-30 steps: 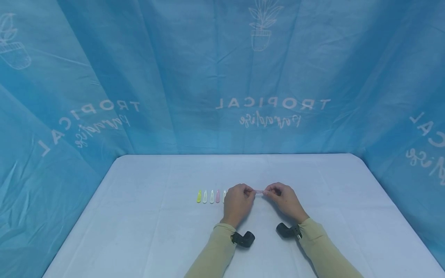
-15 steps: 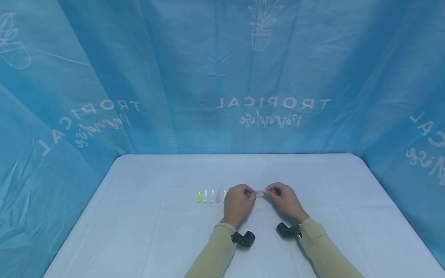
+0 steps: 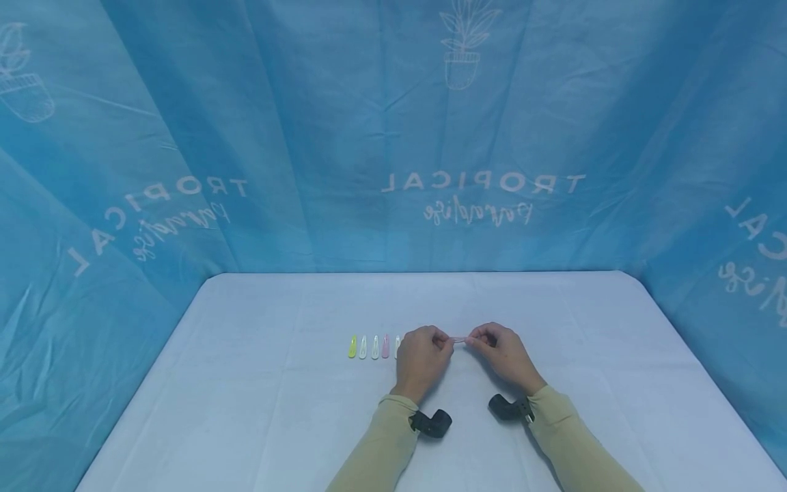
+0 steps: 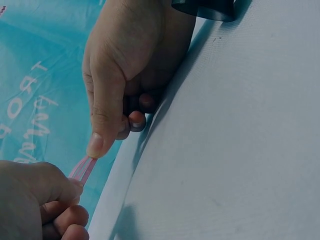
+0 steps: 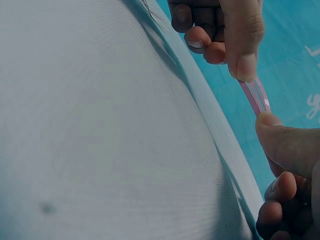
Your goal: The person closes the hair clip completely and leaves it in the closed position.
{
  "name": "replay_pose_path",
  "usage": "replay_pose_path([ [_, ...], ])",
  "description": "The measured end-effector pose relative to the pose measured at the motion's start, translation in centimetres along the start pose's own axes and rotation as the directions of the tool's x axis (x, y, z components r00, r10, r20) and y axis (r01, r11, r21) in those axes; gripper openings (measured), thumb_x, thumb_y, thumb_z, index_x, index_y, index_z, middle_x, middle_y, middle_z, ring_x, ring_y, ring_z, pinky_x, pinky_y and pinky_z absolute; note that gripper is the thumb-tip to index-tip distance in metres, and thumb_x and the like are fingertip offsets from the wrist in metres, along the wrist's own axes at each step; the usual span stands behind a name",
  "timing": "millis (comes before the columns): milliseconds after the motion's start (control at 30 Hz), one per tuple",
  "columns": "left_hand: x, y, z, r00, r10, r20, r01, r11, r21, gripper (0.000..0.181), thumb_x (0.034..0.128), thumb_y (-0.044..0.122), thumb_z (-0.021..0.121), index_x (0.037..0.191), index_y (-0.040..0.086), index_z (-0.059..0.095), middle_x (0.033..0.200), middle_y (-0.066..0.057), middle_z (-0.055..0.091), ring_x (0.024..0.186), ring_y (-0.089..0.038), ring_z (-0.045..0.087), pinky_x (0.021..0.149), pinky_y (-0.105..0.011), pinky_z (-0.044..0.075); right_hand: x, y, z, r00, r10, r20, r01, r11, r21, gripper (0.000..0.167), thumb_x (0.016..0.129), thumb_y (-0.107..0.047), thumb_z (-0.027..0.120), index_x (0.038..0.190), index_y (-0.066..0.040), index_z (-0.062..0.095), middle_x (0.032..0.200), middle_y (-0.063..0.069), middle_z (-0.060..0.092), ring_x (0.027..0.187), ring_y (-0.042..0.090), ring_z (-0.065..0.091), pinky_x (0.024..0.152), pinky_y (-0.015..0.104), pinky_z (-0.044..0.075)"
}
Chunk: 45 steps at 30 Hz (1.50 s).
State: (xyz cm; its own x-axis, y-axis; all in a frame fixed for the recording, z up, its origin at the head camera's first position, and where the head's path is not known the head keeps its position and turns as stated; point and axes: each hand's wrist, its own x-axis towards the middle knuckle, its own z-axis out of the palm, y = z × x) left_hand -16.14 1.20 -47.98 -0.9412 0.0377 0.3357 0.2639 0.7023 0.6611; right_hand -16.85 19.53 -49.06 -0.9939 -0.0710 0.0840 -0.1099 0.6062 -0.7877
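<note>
A pink snap hair clip (image 3: 459,339) is stretched between my two hands, just above the white table. My left hand (image 3: 422,361) pinches one end between thumb and fingers, and my right hand (image 3: 505,357) pinches the other. In the right wrist view the middle of the hair clip (image 5: 255,97) shows, with slots between its pink strips; both ends are hidden under the thumbs. To the left of my left hand lies a row of clips: a yellow clip (image 3: 352,346), two pale clips (image 3: 363,347), a pink clip (image 3: 385,346), and another pale clip partly hidden by the hand.
A white cloth covers the table (image 3: 246,410). Blue printed curtains (image 3: 344,137) stand behind the table and along both sides. Each wrist carries a black camera (image 3: 432,424) on a strap.
Almost nothing differs: both hands keep their hold on the pink hair clip in the same place, and the row of clips stays put.
</note>
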Motion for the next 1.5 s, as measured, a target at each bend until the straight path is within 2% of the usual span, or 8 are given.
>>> replay_pose_path([
  [567, -0.09, -0.03, 0.19, 1.000, 0.017, -0.025, -0.017, 1.000, 0.007, 0.008, 0.0799, 0.017, 0.081, 0.077, 0.013, 0.075, 0.064, 0.010, 0.063, 0.057, -0.003, 0.052, 0.055, -0.021, 0.042, 0.01, 0.04, 0.03, 1.000, -0.013, 0.001, 0.013, 1.000, -0.015, 0.016, 0.092, -0.021, 0.074, 0.097, -0.006, 0.069, 0.080, 0.001, 0.056, 0.074, 0.018, 0.048, 0.069, 0.032, 0.039],
  [1200, -0.28, 0.08, 0.31, 1.000, -0.004, -0.012, 0.004, 1.000, 0.019, 0.010, 0.0795, 0.017, 0.080, 0.075, 0.015, 0.071, 0.064, 0.010, 0.061, 0.058, -0.004, 0.052, 0.057, -0.022, 0.043, -0.23, -0.23, 0.35, 1.000, -0.001, -0.014, 0.000, 0.999, -0.039, 0.015, 0.093, -0.020, 0.073, 0.096, -0.006, 0.069, 0.078, 0.001, 0.055, 0.073, 0.018, 0.049, 0.068, 0.032, 0.040],
  [1500, -0.30, -0.05, 0.30, 1.000, 0.007, -0.015, -0.007, 1.000, -0.003, 0.009, 0.0810, 0.016, 0.081, 0.078, 0.013, 0.073, 0.065, 0.009, 0.062, 0.058, -0.002, 0.052, 0.056, -0.021, 0.042, -0.04, -0.03, 0.44, 1.000, 0.007, -0.024, -0.007, 1.000, -0.003, 0.018, 0.093, -0.023, 0.074, 0.098, -0.007, 0.069, 0.080, 0.001, 0.057, 0.075, 0.018, 0.049, 0.069, 0.032, 0.040],
])
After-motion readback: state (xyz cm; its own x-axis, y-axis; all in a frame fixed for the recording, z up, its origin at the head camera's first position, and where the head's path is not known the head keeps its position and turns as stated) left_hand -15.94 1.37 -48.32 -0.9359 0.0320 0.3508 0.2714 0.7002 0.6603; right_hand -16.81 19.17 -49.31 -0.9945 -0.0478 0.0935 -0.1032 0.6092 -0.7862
